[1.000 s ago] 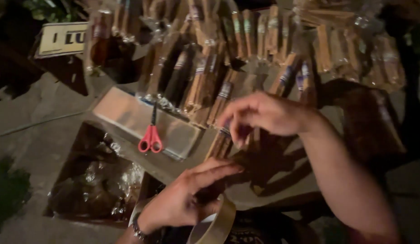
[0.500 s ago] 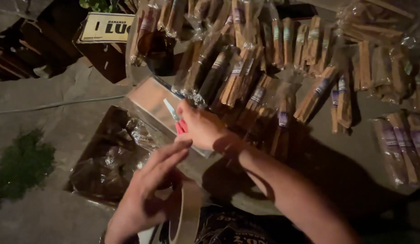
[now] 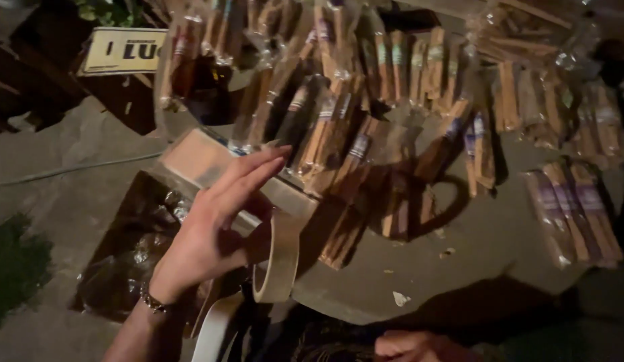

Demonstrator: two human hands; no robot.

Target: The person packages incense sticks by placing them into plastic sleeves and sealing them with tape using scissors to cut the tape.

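My left hand [image 3: 211, 234] is raised over the table's near edge with its fingers stretched out flat. Its thumb hooks a roll of pale tape [image 3: 278, 258], which stands on edge. A loose strip of tape [image 3: 214, 328] hangs down from it. My right hand [image 3: 412, 345] lies low at the bottom edge, close to my body, with its fingers curled; I cannot see whether it holds anything. Behind the left hand lies a flat clear packet [image 3: 198, 157]. The red scissors are not in sight.
Many cellophane-wrapped brown stick bundles [image 3: 338, 134] fan across the round stone table [image 3: 459, 255], with more bundles at the right [image 3: 573, 208]. A dark box of wrapped pieces [image 3: 124, 261] sits lower left. A pale sign [image 3: 124, 50] stands at the back left.
My right hand reached to the red scissors on the clear packet, then drew back to the bottom edge. My left hand rose with the tape roll and now covers that spot.
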